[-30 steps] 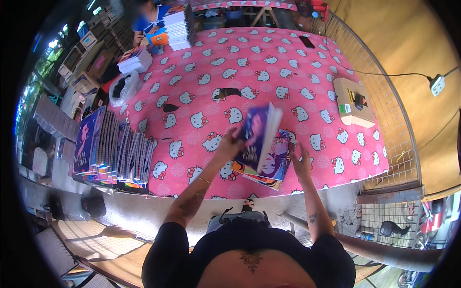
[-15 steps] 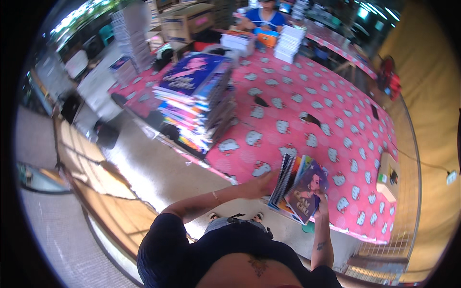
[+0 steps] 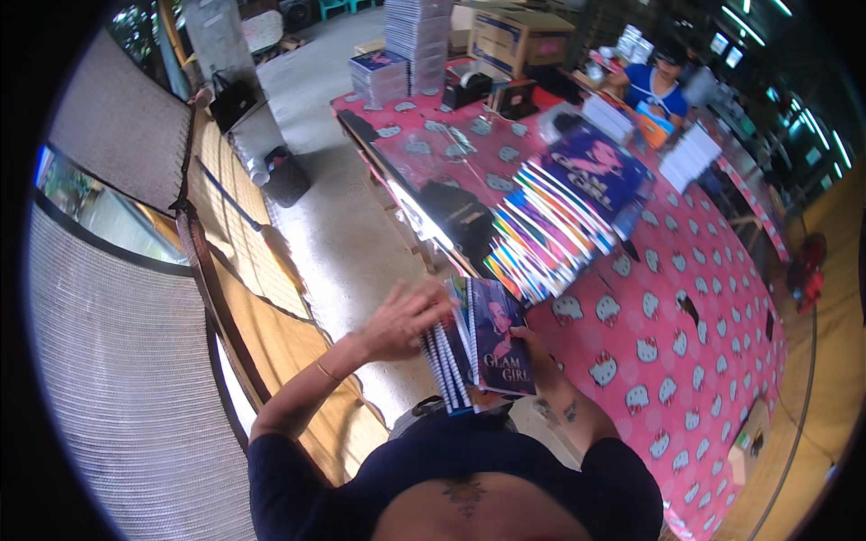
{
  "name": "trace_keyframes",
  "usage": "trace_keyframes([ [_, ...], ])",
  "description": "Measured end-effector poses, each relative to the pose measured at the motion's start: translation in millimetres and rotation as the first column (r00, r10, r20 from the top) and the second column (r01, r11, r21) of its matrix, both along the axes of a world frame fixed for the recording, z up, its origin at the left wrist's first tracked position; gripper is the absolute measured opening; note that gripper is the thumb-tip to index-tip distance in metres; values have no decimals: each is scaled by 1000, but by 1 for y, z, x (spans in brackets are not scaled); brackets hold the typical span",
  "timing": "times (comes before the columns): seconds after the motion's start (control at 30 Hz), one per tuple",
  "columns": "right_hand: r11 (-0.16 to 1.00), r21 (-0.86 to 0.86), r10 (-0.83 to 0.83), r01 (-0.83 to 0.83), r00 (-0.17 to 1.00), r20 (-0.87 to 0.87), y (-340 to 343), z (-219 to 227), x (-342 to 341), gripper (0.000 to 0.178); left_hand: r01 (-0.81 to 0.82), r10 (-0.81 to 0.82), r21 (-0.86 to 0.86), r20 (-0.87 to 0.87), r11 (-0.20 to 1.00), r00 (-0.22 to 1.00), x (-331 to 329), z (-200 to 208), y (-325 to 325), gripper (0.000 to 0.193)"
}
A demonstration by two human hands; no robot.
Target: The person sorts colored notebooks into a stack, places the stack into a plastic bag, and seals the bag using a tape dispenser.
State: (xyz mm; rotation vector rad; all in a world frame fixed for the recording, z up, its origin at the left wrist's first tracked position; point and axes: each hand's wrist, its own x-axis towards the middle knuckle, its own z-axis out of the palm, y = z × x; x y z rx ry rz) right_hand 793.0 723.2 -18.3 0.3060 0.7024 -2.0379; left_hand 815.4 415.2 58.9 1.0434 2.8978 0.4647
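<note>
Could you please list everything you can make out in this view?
Near table: one, pink, right
Notebook pile: one, multicoloured, on that table
Held notebooks: several, purple top cover, lower centre
Far stacks: two, pale, table's far left end
Paper stacks: two, white, near coworker
Coworker: at least one, blue top, upper right
Cartons: at least one, brown, upper centre
Small box: one, brown, lower right
Broom: one, tan, left
Left fingers: one hand's, bare, by spiral edges
Right fingers: one hand's, bare, on held notebooks

Spiral-bound notebooks (image 3: pixel 502 335), slightly fanned, purple-covered one uppermost
</note>
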Motion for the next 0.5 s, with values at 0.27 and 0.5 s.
trace_keyframes([
  [0.27, 954, -288, 66, -81, 996, -61, -135, -24, -117, 57, -324, 367, 179, -340, 929, 866, -53, -87, -130, 103],
  [0.5, 953, -295, 66, -63, 998, -1, -247, -1, -227, 48, -183, 255, 177, -647, 967, 718, -185, -34, -197, 104],
])
